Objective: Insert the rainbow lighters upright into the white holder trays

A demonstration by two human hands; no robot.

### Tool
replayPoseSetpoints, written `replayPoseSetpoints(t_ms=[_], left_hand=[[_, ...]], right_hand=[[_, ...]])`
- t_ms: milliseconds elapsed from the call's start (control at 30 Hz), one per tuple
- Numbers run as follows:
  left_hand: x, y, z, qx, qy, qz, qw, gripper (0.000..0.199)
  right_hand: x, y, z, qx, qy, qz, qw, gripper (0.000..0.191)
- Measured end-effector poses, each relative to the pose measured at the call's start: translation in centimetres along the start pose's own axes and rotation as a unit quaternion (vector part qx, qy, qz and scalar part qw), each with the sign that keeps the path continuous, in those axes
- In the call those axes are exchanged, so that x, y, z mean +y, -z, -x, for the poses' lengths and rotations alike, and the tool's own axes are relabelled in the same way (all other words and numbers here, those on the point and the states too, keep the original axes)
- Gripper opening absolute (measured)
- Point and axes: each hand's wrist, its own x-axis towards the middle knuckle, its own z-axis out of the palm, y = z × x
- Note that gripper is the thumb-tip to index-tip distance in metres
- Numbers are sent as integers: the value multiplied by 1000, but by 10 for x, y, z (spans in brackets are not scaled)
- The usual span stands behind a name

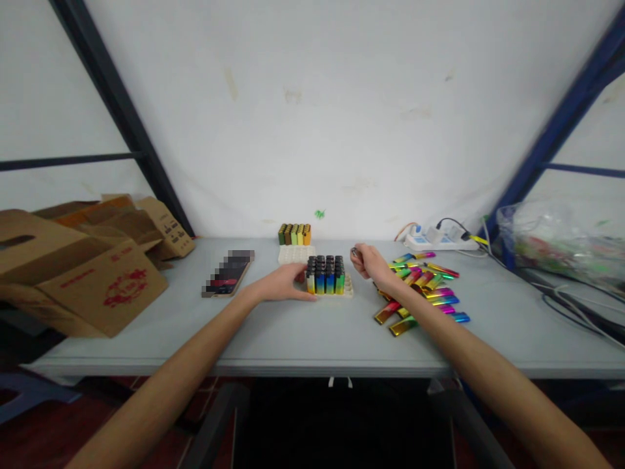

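My left hand [283, 283] reaches round the left end of a white holder tray [347, 290], thumb along the front and fingers at the back, steadying it. Upright lighters [325, 277] with black tops and shiny coloured bodies stand in rows in the tray; some cups at its right end hold none. Just right of the tray, my right hand [370, 262] is closed around a lighter [354, 251], whose metal top shows at the fingers; its body is hidden. Loose metallic-coloured lighters [446, 301] lie piled under and beside my right forearm.
Behind the tray sit a second white holder [295, 254] and a block of yellow and green lighters [295, 234]. A phone [229, 273] lies at left, near cardboard boxes [107, 280]. A power strip [439, 242], cables and a plastic bag [547, 241] occupy the right.
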Motion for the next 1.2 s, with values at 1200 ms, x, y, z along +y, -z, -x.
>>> replayPoseSetpoints(t_ms=[1200], left_hand=[[0,0,0,3,-5,3,1000,70]], right_hand=[[12,4,-6,22,92,93,991,41]])
